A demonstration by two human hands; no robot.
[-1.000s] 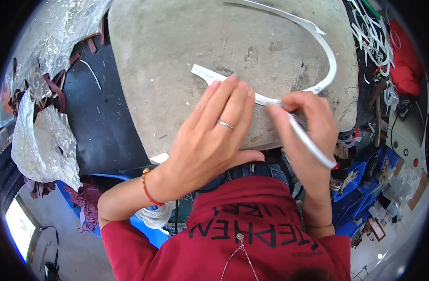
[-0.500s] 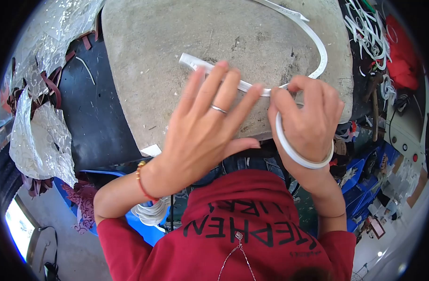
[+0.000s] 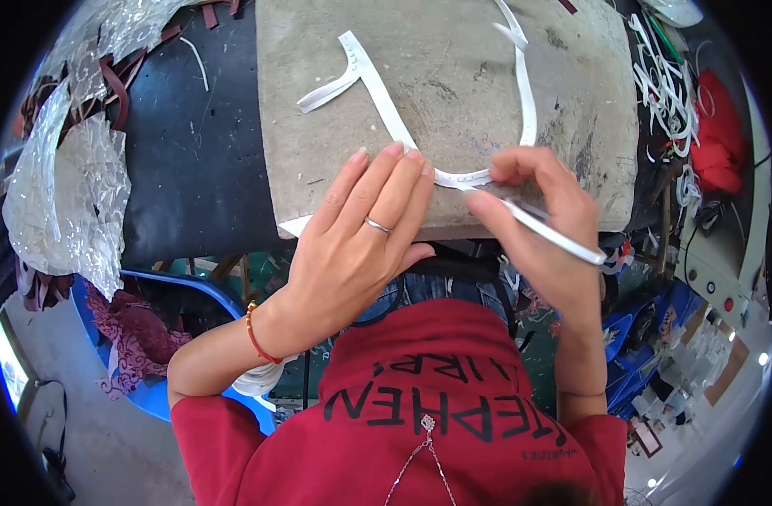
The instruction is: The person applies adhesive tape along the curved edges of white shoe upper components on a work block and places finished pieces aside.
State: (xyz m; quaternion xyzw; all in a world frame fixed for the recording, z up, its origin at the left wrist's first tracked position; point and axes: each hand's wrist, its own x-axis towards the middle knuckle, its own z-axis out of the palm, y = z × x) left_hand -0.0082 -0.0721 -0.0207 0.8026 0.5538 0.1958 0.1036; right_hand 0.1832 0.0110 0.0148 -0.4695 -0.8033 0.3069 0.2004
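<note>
A narrow white strip [image 3: 388, 110] with small marks along it curves over a worn grey slab. My left hand [image 3: 356, 211] lies flat on the slab, fingers stretched and close together, its fingertips against the strip. A ring is on one finger. My right hand [image 3: 550, 223] has its thumb and index finger on either side of the curved bottom of the strip, pinching there. A white band [image 3: 563, 242], seen nearly edge-on and blurred, crosses the back of this hand. At the strip's upper left end, a short tail [image 3: 327, 91] splits off sideways.
The grey slab [image 3: 453, 51] rests on a black tabletop [image 3: 192, 169]. Crumpled clear plastic [image 3: 91, 185] and dark red scraps [image 3: 116, 93] lie left. White strip offcuts [image 3: 664, 93] and red cloth [image 3: 717, 139] sit right. A blue tub [image 3: 154, 396] stands below at left.
The strip's left part has swung to a steeper slant, and its split tail now shows. My left fingers have come together. The white band has turned from a round loop to edge-on.
</note>
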